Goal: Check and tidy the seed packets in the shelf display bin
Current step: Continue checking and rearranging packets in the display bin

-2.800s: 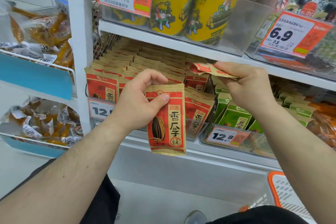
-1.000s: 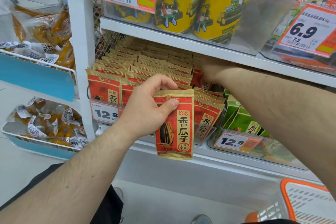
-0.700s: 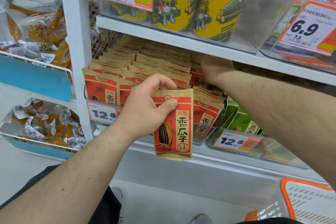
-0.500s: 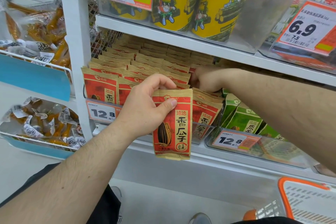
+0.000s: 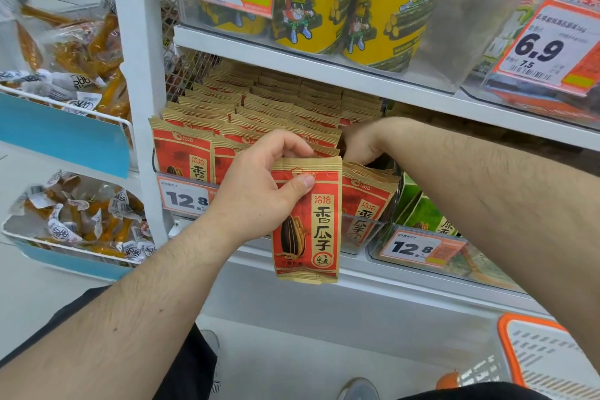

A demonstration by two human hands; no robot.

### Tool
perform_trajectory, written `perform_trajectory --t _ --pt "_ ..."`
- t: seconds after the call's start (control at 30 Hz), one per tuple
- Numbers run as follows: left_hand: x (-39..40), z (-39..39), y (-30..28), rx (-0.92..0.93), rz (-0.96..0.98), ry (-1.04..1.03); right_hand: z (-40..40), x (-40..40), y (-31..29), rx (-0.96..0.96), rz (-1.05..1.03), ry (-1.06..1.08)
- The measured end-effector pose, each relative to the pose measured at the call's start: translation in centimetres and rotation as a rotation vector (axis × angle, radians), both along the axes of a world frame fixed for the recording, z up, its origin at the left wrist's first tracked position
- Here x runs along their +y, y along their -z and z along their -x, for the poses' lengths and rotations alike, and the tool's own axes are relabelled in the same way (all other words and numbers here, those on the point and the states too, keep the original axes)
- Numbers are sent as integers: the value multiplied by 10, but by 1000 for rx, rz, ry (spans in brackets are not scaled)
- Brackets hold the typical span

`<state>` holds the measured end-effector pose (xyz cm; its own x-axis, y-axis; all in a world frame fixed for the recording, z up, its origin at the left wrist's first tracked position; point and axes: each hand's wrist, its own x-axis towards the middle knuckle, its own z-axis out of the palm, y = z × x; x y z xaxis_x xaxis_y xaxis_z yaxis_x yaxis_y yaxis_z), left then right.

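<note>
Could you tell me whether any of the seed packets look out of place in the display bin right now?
Yes: one red packet is out of the clear bin, pinched by the left hand in front of the rows, and the front right packets lean askew.

The shelf above [image 5: 373,83] hangs low over my bin's packed seed packets [image 5: 276,101], leaving a narrow gap; my right hand [image 5: 360,143] fills the open slot beside them.
</note>
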<state>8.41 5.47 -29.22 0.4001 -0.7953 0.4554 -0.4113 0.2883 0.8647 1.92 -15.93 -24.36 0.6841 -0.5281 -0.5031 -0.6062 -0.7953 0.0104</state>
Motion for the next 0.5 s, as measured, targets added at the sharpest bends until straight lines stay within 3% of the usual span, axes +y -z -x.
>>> perform_trajectory --t 0.23,0.33,0.43,0.5 --pt "1 5 -2 -17 -37 -20 45 34 -33 -235 60 144" --pt "2 9 -4 -60 -45 -15 76 61 -42 -400 90 85" --pt "1 16 -4 -92 -64 -3 104 90 -33 -885 295 -14" --pt "0 22 -4 -107 -70 8 115 111 -23 -1211 313 70"
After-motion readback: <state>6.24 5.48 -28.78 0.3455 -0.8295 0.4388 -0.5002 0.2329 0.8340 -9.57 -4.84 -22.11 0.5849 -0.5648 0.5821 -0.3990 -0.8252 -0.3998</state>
